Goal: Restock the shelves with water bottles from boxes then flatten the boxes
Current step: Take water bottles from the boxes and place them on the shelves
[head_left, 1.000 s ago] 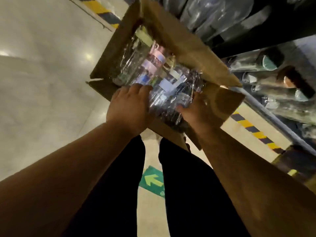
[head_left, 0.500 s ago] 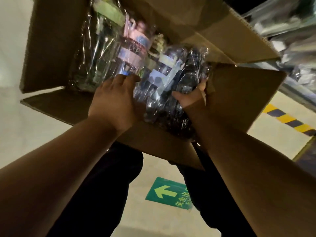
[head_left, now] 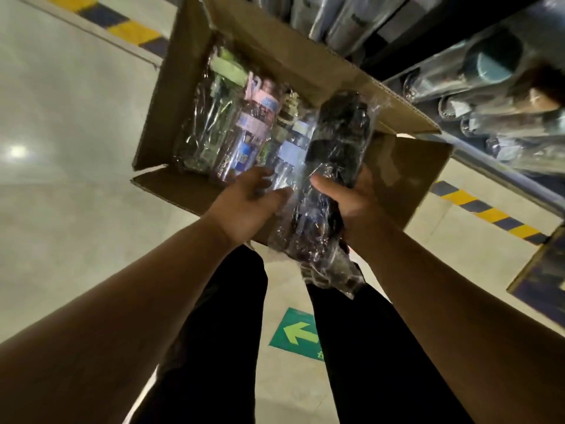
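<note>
Several plastic-wrapped water bottles (head_left: 244, 133) lie unshelved in the unflattened brown cardboard box (head_left: 305, 56), left hand (head_left: 253, 203) spread against them, right hand (head_left: 351, 206) gripping a dark wrapped bottle (head_left: 336, 142) over its near edge.

Both our bare forearms reach forward. Our left hand (head_left: 247, 203) open, palm turned inward, fingers relaxed. Our right hand (head_left: 354, 205) curled round wrapped dark bottle (head_left: 339, 133), thumb across front.
</note>
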